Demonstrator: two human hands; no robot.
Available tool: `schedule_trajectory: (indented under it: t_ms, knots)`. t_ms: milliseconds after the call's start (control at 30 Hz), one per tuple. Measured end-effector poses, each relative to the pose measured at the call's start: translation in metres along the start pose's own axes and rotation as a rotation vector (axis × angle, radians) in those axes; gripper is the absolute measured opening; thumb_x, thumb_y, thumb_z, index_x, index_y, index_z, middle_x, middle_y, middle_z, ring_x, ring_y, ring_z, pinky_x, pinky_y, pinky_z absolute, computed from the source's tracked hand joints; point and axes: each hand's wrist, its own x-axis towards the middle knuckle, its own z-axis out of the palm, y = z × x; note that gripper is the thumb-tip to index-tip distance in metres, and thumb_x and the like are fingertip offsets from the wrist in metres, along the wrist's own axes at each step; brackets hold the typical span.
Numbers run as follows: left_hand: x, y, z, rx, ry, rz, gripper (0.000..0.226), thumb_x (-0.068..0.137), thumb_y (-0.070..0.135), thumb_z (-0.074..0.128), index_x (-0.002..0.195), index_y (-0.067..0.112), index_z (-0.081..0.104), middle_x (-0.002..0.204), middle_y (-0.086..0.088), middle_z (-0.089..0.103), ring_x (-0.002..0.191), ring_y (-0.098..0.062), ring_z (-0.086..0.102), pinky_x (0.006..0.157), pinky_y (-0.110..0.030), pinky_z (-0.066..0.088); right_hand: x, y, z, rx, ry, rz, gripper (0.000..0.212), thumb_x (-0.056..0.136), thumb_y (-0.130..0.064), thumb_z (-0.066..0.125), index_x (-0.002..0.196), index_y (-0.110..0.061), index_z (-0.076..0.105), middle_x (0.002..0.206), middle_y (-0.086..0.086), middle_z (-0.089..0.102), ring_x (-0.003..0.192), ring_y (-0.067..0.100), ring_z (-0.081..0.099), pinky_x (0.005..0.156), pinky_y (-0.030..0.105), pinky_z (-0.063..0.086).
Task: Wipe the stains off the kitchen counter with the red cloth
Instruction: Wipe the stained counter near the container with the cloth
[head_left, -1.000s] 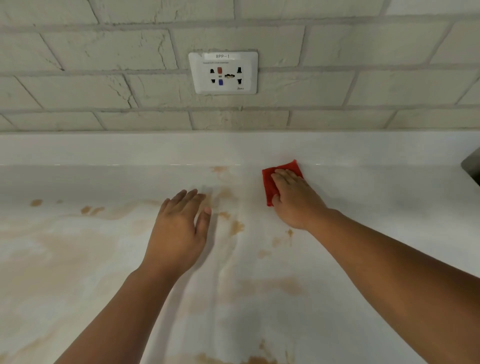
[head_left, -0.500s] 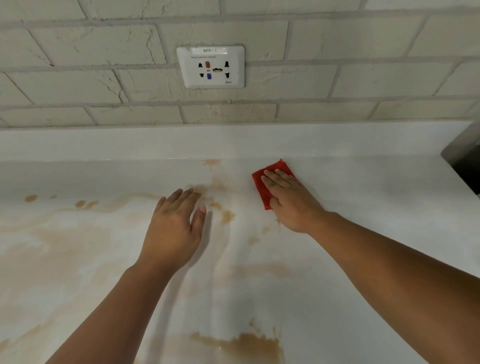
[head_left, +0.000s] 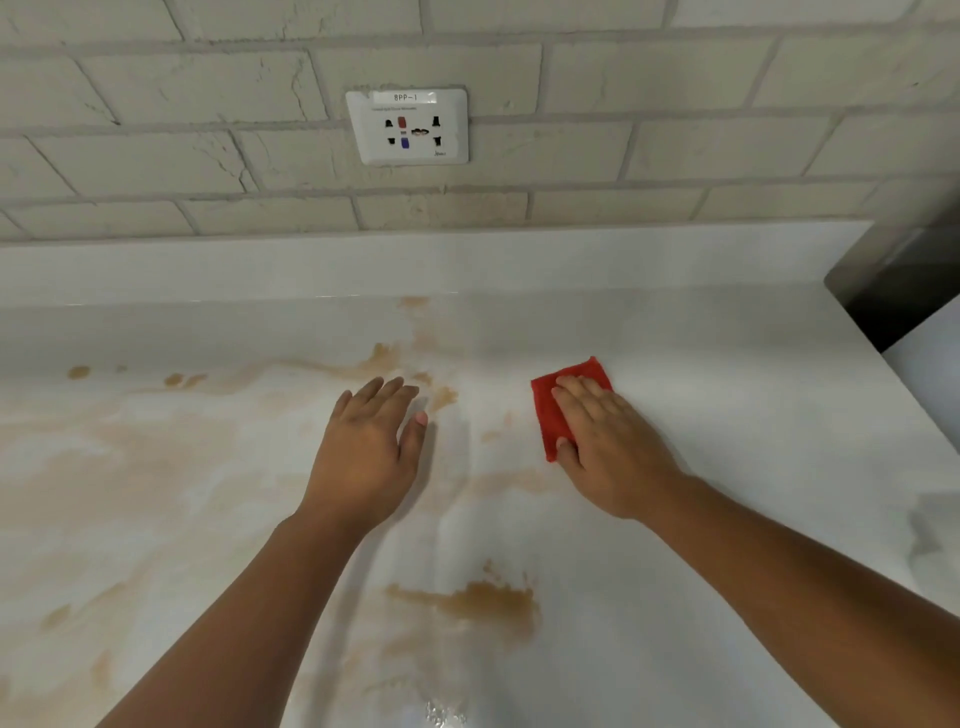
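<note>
My right hand (head_left: 610, 447) lies flat on the folded red cloth (head_left: 550, 410) and presses it onto the white kitchen counter (head_left: 753, 467) with straight fingers. Only the cloth's left and far edges show from under the hand. My left hand (head_left: 366, 452) rests flat on the counter to the left, fingers straight, holding nothing. Brown stains (head_left: 483, 603) mark the counter near me, with more stains (head_left: 382, 356) beyond my left hand and pale smears (head_left: 104, 467) over the left half.
A brick wall rises behind the counter's low upstand (head_left: 467, 265), with a white socket plate (head_left: 408, 127) on it. A dark metal appliance corner (head_left: 898, 280) stands at the far right. Small brown spots (head_left: 78, 371) dot the far left.
My right hand has slid the red cloth to the right and a little toward me, away from the stains by my left hand. The view tilted down, showing a larger brown stain near me.
</note>
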Motion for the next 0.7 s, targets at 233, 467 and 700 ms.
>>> schedule_trajectory:
  t_ms: [233, 467, 700]
  knots:
    - [-0.015, 0.006, -0.005, -0.014, -0.009, -0.003, 0.047, 0.101, 0.04, 0.036, 0.135, 0.014, 0.056, 0.143, -0.006, 0.053, 0.14, -0.027, 0.039, 0.117, -0.044, 0.026, 0.06, 0.012, 0.0, -0.007, -0.01, 0.192, 0.076, 0.083, -0.045, 0.025, 0.149, -0.007, 0.026, 0.157, 0.012, 0.025, 0.146, 0.03, 0.017, 0.121, 0.045, 0.009]
    - [-0.029, 0.008, -0.01, -0.03, 0.003, -0.024, 0.047, 0.1, 0.039, 0.036, 0.135, 0.013, 0.057, 0.142, -0.006, 0.054, 0.139, -0.026, 0.04, 0.116, -0.043, 0.027, 0.031, -0.06, 0.01, 0.001, -0.009, -0.105, 0.076, 0.083, -0.043, 0.022, 0.152, -0.012, 0.026, 0.16, 0.008, 0.023, 0.148, 0.028, 0.014, 0.121, 0.044, 0.005]
    - [-0.054, 0.008, -0.014, -0.03, -0.032, -0.03, 0.052, 0.1, 0.044, 0.031, 0.137, 0.016, 0.055, 0.145, -0.004, 0.051, 0.142, -0.024, 0.037, 0.118, -0.044, 0.025, -0.044, -0.024, 0.007, -0.026, -0.048, -0.207, 0.072, 0.089, -0.043, 0.031, 0.154, -0.015, 0.019, 0.162, 0.006, 0.014, 0.15, 0.024, 0.008, 0.122, 0.041, 0.008]
